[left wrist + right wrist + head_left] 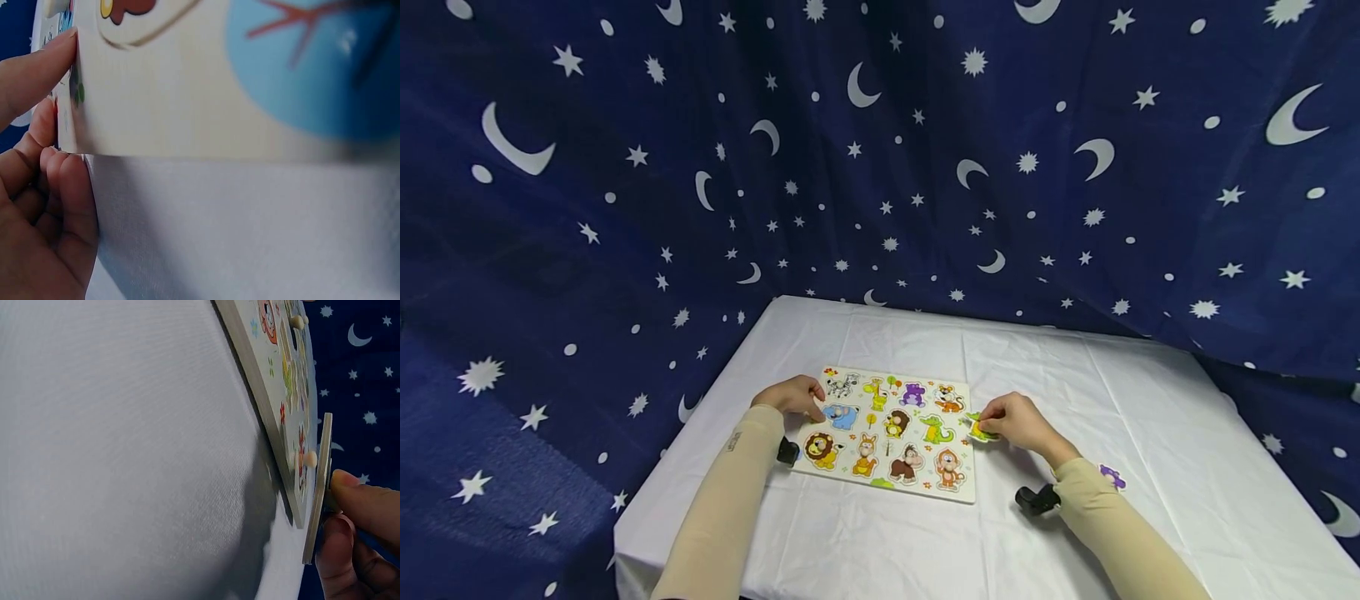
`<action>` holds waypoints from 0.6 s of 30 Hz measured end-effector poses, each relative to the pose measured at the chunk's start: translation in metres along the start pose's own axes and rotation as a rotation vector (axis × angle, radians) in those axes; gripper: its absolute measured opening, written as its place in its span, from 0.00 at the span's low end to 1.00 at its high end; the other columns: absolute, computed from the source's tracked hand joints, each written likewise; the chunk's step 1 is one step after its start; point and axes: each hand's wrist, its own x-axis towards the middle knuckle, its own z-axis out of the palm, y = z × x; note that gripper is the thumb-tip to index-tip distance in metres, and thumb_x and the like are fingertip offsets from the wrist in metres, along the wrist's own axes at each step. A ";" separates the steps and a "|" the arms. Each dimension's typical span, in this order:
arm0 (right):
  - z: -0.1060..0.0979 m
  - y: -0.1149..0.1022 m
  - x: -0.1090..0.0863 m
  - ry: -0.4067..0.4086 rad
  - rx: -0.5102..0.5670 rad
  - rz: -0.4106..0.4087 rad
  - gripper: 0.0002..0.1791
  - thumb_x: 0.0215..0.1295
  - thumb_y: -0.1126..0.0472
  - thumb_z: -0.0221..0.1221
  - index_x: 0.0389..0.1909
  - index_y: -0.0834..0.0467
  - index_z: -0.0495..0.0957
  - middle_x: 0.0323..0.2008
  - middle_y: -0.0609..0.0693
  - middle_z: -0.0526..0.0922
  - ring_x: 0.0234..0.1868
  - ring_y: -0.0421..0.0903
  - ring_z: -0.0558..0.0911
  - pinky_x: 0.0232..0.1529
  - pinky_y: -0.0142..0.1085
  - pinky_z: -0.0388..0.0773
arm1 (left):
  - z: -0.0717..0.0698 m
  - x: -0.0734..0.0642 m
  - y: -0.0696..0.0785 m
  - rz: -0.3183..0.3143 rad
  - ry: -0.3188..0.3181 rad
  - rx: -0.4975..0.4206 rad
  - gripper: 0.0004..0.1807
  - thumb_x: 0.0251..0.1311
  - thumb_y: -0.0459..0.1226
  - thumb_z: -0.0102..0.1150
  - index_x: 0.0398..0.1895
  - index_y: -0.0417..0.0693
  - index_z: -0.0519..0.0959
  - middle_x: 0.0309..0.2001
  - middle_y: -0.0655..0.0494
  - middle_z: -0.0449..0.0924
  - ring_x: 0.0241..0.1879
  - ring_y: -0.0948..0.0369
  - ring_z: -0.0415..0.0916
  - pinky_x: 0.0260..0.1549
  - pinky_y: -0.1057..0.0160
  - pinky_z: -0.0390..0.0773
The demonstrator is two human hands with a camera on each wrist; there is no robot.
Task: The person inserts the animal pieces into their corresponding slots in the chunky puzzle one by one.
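Note:
A wooden animal puzzle board [967, 481] lies flat on the table, its pictures of a lion, zebra, elephant and other animals facing up. At its left edge is my left hand [792, 395]; in the left wrist view the thumb [44, 69] lies along the board's upper edge and the curled fingers press its side. My right hand [1018, 421] pinches a green crocodile puzzle piece [976, 427] from above, just over the board's right edge. Seen edge-on in the right wrist view, the piece [319, 494] is held tilted between thumb and fingers. A similar crocodile picture [936, 429] shows on the board nearby.
A purple puzzle piece [1112, 477] lies on the white cloth, partly behind my right sleeve. Small wooden knobs [310, 459] stick up from the board. The white-covered table [880, 558] ends at a dark blue curtain [880, 208] with moons and stars.

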 end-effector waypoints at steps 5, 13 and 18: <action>0.001 -0.006 0.002 0.004 -0.008 0.006 0.03 0.60 0.67 0.66 0.29 0.62 0.87 0.26 0.50 0.87 0.25 0.38 0.78 0.26 0.31 0.75 | 0.000 0.003 -0.003 -0.005 0.007 0.005 0.18 0.50 0.33 0.75 0.40 0.45 0.75 0.32 0.55 0.64 0.35 0.59 0.65 0.36 0.62 0.65; 0.005 -0.014 0.008 -0.019 0.035 -0.003 0.03 0.61 0.67 0.67 0.30 0.64 0.87 0.27 0.51 0.87 0.25 0.40 0.79 0.25 0.31 0.76 | -0.002 0.004 -0.002 -0.026 0.018 0.023 0.17 0.49 0.34 0.76 0.39 0.47 0.77 0.38 0.53 0.72 0.40 0.57 0.69 0.41 0.60 0.68; 0.008 -0.016 0.009 -0.034 0.038 -0.006 0.04 0.60 0.67 0.67 0.30 0.65 0.86 0.26 0.51 0.87 0.25 0.40 0.78 0.25 0.31 0.75 | -0.002 0.001 -0.002 -0.006 0.005 0.019 0.17 0.50 0.34 0.75 0.38 0.46 0.76 0.36 0.53 0.71 0.38 0.57 0.68 0.39 0.62 0.68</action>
